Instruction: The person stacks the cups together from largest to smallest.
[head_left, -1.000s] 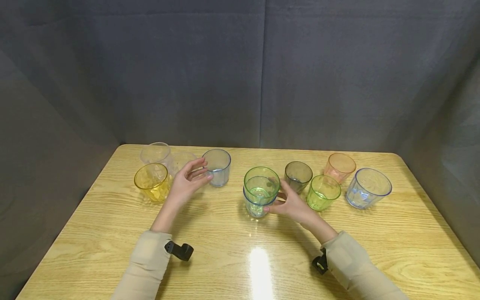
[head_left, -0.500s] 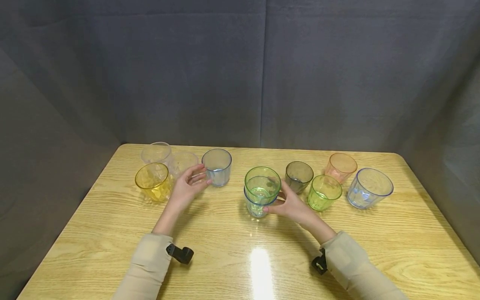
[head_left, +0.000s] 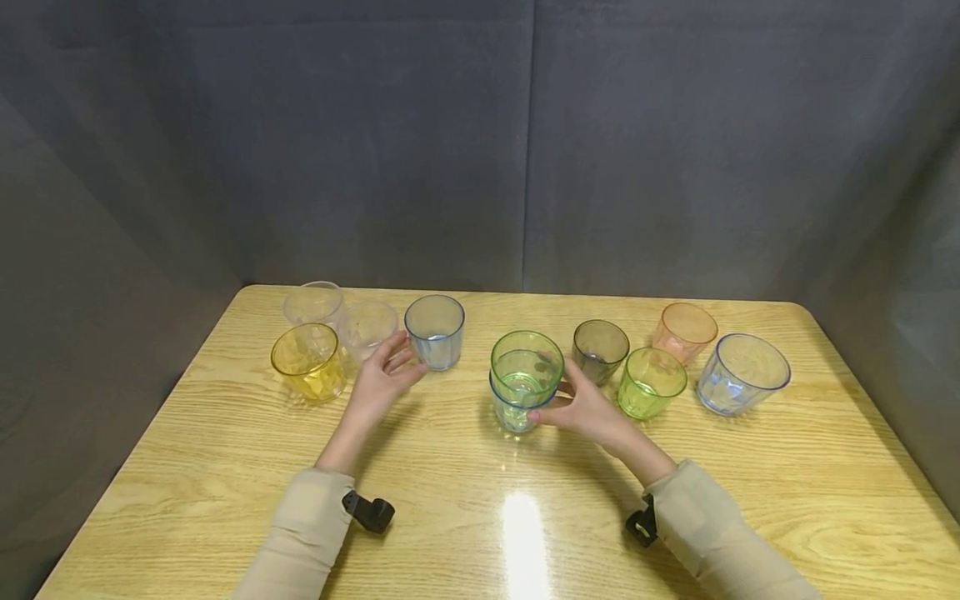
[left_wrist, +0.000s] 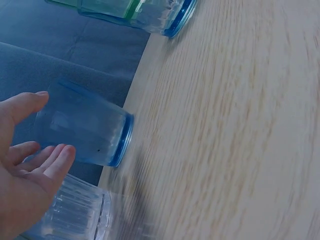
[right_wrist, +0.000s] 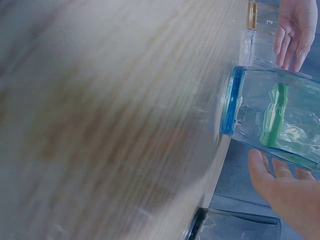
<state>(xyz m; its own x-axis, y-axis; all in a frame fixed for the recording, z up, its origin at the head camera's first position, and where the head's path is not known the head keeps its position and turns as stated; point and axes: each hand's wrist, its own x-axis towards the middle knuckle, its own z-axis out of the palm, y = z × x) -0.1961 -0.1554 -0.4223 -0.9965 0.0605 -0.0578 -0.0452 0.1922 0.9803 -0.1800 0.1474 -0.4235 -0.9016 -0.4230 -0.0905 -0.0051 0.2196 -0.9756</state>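
Near the middle of the table a green cup [head_left: 527, 354] is nested upright in a blue-rimmed clear cup [head_left: 513, 412]. My right hand [head_left: 588, 408] holds this stack from its right side, thumb across the front of the lower cup and fingers behind it. The green base shows through the wall in the right wrist view. My left hand [head_left: 382, 379] is beside another blue-rimmed cup [head_left: 441, 346], which stands upright further back. Its fingers and thumb are spread toward that cup with nothing between them. In the left wrist view the thumb and fingertips [left_wrist: 62, 152] overlap this bluish cup.
A yellow cup [head_left: 311, 375] and two clear cups, one at the back [head_left: 311, 304] and one behind my left hand [head_left: 367, 325], stand at left. On the right are a grey cup [head_left: 600, 354], a light green cup [head_left: 651, 387], an orange cup [head_left: 682, 337] and a blue cup [head_left: 738, 379].
My left hand has shifted slightly down and right, staying close to the blue-rimmed cup. My right hand and the nested stack stay in place; the head view has tilted very slightly.
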